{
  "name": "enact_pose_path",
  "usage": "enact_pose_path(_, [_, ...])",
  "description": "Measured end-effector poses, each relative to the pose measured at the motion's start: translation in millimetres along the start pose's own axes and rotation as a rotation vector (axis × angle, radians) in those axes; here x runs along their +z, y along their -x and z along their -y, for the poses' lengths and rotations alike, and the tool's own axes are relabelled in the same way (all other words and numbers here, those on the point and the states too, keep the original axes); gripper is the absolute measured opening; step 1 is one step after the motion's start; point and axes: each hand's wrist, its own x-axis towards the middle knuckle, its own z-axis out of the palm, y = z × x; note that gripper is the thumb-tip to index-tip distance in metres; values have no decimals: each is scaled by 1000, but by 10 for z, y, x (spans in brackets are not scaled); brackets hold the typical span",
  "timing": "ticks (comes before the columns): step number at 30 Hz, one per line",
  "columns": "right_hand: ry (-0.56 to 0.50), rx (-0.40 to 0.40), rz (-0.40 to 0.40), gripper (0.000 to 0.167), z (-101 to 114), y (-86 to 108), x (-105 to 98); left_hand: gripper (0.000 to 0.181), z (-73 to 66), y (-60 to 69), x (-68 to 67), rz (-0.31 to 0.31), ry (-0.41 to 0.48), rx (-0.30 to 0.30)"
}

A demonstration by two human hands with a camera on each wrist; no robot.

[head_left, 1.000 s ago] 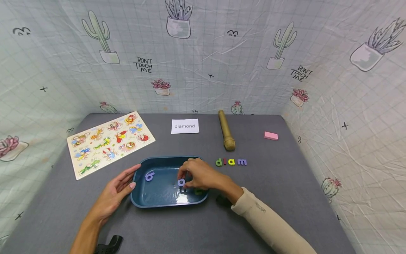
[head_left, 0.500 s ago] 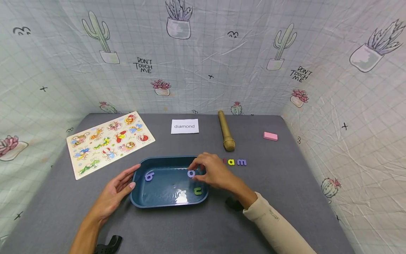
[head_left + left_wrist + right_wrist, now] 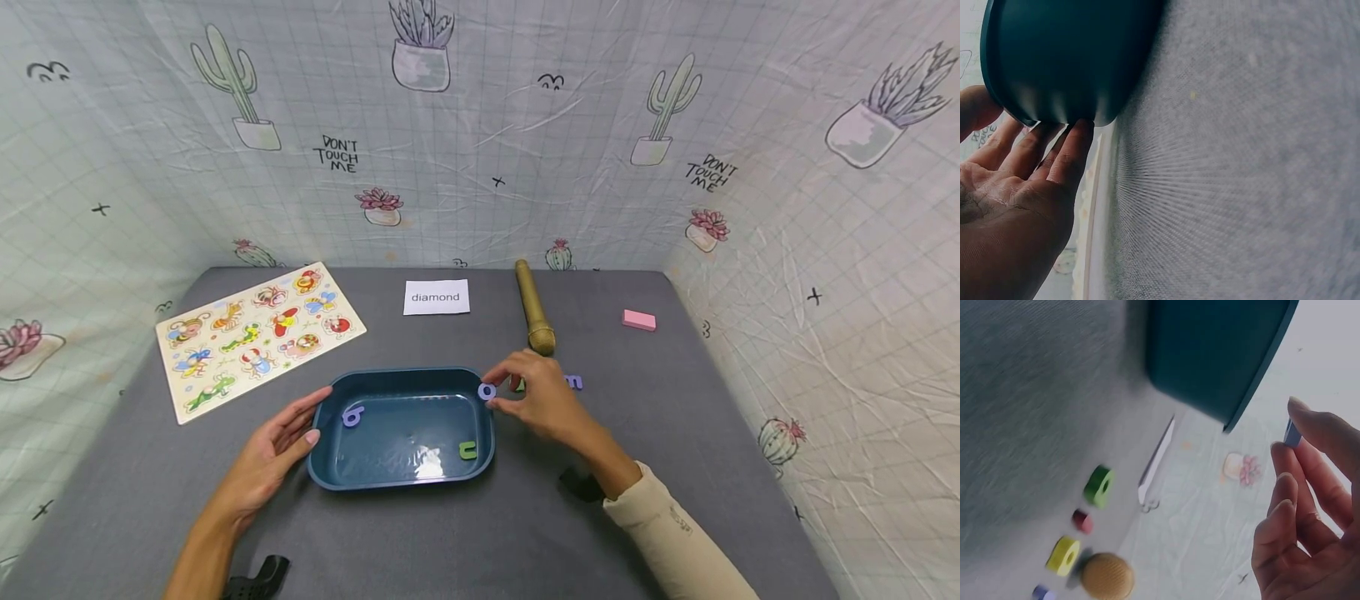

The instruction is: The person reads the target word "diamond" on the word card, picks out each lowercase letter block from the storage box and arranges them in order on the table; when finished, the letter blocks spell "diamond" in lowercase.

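Presently, the right hand (image 3: 543, 402) pinches the purple letter o (image 3: 487, 392) beside the right rim of the tray (image 3: 397, 429); the left hand (image 3: 272, 446), fingers extended, touches its left side. Letter probably light, rigid; grip outer edges.
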Motion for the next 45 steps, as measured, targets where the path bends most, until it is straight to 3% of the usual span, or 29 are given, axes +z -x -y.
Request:
enact_pose_path(13, [24, 111, -63, 28, -313, 193, -166, 56, 3, 1, -7, 4, 15, 12])
enact_pose_path(27, [100, 156, -141, 28, -696, 342, -329, 56, 19, 4, -10, 1, 8, 15])
enact_pose_path(45, [176, 309, -99, 25, -1146, 478, -527, 55, 26, 11, -25, 14, 11, 35])
